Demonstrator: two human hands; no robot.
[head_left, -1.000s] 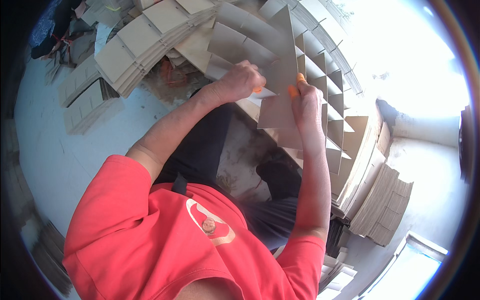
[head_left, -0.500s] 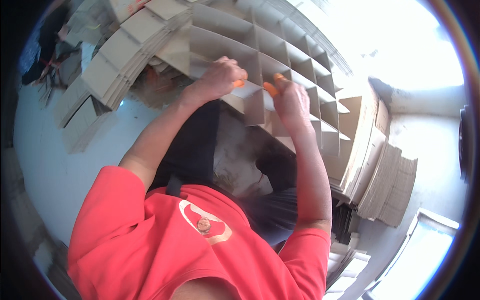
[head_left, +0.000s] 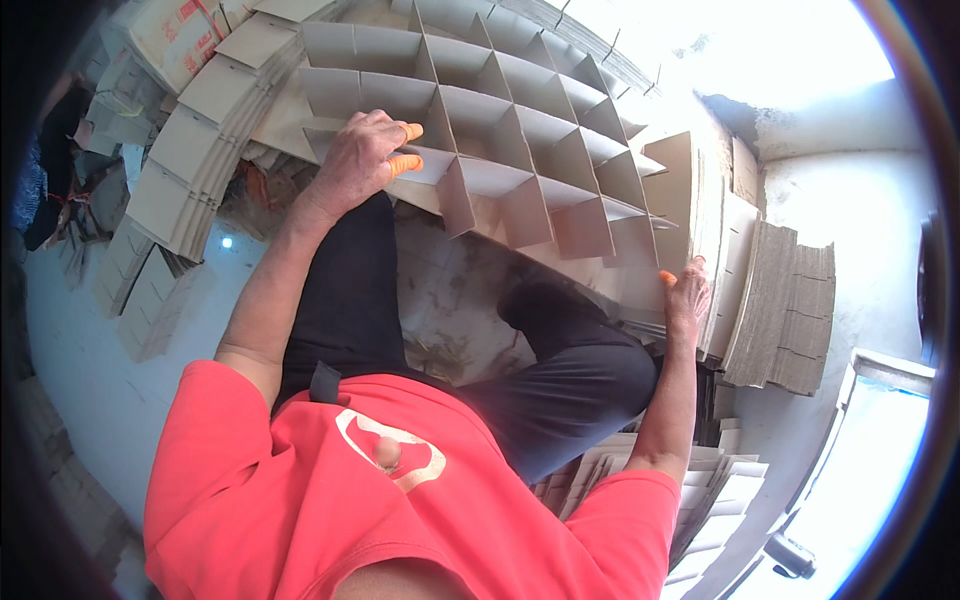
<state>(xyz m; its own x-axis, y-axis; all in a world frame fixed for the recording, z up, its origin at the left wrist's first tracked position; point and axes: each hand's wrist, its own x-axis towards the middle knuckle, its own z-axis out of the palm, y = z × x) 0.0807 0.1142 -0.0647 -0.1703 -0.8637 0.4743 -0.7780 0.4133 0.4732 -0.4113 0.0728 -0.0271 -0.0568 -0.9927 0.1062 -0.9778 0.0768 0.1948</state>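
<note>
"What do we have beside the left hand?"

"A cardboard divider grid. We see grey-beige panels slotted together into open square cells, upright on a pale counter. It starts at the left fingers and spreads beyond them and to their right."

"And those fingers?"

"Thumb and forefinger wear orange covers, their tips apart at the grid's near left edge. We cannot tell whether they touch it."

"Where do we find the right hand?"

"Well apart from the left, at the near edge of a stack of cardboard sheets that reaches away beyond its fingers. The grid's nearest right-hand panel is just left of them. Whether they grip a sheet, we cannot tell."

"Anything farther out?"

"Right of the right fingers, we see a bundle of cardboard; left of the left fingers, overlapping slotted sheets."
</note>
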